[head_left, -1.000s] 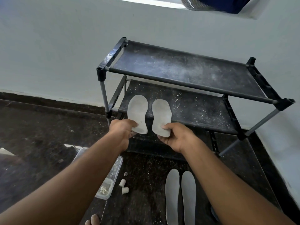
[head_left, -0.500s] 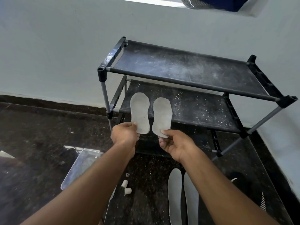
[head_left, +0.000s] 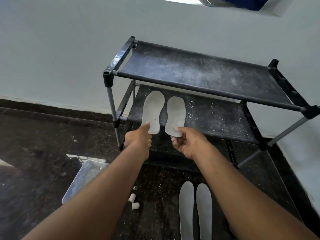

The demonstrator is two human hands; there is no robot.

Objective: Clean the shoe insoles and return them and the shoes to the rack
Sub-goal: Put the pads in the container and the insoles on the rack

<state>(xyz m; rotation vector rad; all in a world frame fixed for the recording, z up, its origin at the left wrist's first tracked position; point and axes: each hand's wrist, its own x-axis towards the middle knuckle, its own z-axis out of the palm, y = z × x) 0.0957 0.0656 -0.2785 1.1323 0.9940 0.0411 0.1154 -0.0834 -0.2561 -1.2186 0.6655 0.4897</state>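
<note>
Two pale insoles are laid side by side on the lower shelf (head_left: 216, 116) of a dark two-tier shoe rack (head_left: 199, 73), their heel ends overhanging the shelf's front edge; the left insole (head_left: 153, 111) is pinched at its heel by the left hand (head_left: 138, 137), the thumb pressed on top near the edge; the right insole (head_left: 175, 115) is held at its heel by the right hand (head_left: 187, 141), thumb on top and fingers curled beneath. Both shelves are seen to be dusty and flecked with white specks (the lower one more so). A second pair of longer grey insoles (head_left: 195, 210) is laid on the dark speckled floor (head_left: 34, 153) below the right forearm, the two just beside each other. Near the left forearm a clear plastic container (head_left: 83, 177) is partly hidden; two small white cylinders (head_left: 134, 202) and a small round metal piece (head_left: 135, 187) are scattered between it and the grey insoles. The rack is set against a pale wall (head_left: 69, 49).
</note>
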